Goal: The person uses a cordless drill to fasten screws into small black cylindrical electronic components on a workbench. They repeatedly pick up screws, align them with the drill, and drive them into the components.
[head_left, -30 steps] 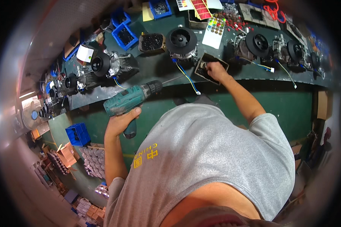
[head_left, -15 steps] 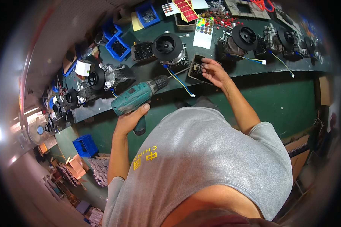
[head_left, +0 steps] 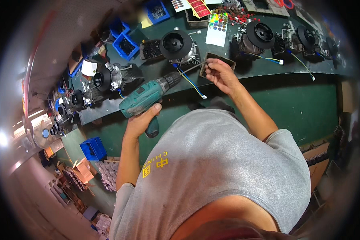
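My left hand (head_left: 143, 120) is closed around the grip of a teal cordless drill (head_left: 142, 98), its thumb lying along the side. The drill's long thin bit (head_left: 191, 69) slants up and right, away from me. At the tip of that bit, my right hand (head_left: 222, 76) has its fingertips pinched together; whatever they hold is too small to make out. Just under this hand sits a small open box (head_left: 230, 61), partly hidden by the fingers. Left of the box stands a motor unit with a black fan wheel (head_left: 176, 45), and its blue-and-yellow cable (head_left: 195, 86) hangs over the bench edge.
More fan motors (head_left: 260, 35) line the bench on both sides. Behind are blue bins (head_left: 125, 46) of small parts, a tray of dark screws (head_left: 151, 49), and a sticker sheet (head_left: 216, 36). A blue crate (head_left: 93, 149) stands below the bench at left.
My right hand has come from over the small box to the bit's tip, its fingers closing to a pinch. The drill has shifted slightly up and right.
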Demonstrator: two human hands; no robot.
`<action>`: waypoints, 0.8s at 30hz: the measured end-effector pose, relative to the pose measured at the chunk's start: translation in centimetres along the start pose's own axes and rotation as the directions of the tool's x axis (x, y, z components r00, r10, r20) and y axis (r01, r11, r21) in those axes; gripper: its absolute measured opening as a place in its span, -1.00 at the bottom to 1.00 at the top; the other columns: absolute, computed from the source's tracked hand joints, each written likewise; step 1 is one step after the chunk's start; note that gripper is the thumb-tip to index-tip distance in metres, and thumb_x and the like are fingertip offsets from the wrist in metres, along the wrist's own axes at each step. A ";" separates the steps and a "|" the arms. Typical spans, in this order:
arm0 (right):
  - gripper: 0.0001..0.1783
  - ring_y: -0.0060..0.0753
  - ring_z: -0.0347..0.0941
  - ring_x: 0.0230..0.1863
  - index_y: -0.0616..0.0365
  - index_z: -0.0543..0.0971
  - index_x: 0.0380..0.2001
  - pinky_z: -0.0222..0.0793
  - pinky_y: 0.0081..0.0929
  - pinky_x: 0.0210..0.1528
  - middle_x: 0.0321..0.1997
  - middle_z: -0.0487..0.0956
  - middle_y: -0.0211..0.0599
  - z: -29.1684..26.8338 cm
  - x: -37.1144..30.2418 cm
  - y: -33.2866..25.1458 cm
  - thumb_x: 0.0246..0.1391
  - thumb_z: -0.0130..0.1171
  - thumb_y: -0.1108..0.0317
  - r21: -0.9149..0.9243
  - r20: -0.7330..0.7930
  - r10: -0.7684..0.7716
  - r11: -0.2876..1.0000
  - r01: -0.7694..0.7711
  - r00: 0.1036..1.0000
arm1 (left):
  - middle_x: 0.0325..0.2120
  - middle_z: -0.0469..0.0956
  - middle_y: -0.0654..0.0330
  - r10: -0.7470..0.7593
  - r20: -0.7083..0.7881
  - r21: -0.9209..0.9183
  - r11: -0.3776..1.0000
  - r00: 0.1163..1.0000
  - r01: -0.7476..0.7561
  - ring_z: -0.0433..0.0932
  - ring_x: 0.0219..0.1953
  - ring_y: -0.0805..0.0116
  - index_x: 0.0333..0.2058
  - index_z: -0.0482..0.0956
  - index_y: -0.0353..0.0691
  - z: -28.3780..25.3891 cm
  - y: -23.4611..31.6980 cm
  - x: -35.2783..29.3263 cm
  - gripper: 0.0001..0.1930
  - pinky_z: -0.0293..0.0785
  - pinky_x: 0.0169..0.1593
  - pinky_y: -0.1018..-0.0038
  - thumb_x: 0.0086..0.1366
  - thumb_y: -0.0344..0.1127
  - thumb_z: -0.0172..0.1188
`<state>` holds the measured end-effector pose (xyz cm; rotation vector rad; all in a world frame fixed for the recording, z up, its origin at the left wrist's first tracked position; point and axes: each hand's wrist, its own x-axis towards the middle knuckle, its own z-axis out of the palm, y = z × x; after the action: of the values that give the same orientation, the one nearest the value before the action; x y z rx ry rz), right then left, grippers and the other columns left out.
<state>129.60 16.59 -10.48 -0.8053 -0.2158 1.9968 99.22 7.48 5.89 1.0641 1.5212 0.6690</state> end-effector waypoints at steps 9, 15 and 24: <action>-0.75 -0.64 0.45 -0.36 0.16 0.56 -0.02 0.40 -0.64 -0.41 -0.29 0.57 -0.47 -0.1 1.2 0.4 0.23 0.16 0.49 -0.133 -0.086 -0.024 0.991 0.012 0.996 | -0.33 0.61 0.32 0.038 -0.006 0.011 0.999 0.999 -0.037 0.54 -0.34 0.50 -0.09 0.64 -0.22 -0.3 -0.1 -0.3 -0.61 0.51 -0.22 0.51 0.20 -0.14 0.45; -0.73 -0.52 0.55 -0.30 0.22 0.49 0.02 0.53 -0.61 -0.37 -0.19 0.60 -0.29 0.0 1.4 0.4 0.26 0.11 0.51 -0.115 -0.080 -0.026 0.993 0.017 0.996 | -0.34 0.61 0.29 0.047 -0.035 -0.012 0.999 0.998 -0.048 0.54 -0.36 0.50 -0.09 0.64 -0.24 0.0 -0.2 -1.2 -0.62 0.50 -0.23 0.51 0.19 -0.16 0.45; -0.90 -0.37 0.65 -0.19 0.27 0.53 -0.17 0.68 -0.55 -0.17 -0.12 0.64 -0.14 0.1 1.6 0.4 0.30 0.13 0.47 0.161 0.016 0.040 0.986 -0.042 0.999 | -0.32 0.61 0.34 0.023 -0.022 -0.010 1.000 0.999 -0.023 0.54 -0.31 0.52 -0.08 0.65 -0.22 0.1 -0.7 -1.2 -0.63 0.49 -0.20 0.52 0.21 -0.18 0.45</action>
<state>128.67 17.74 -11.30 -0.6990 -0.0444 2.0291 99.15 6.12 5.79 1.0708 1.5253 0.7057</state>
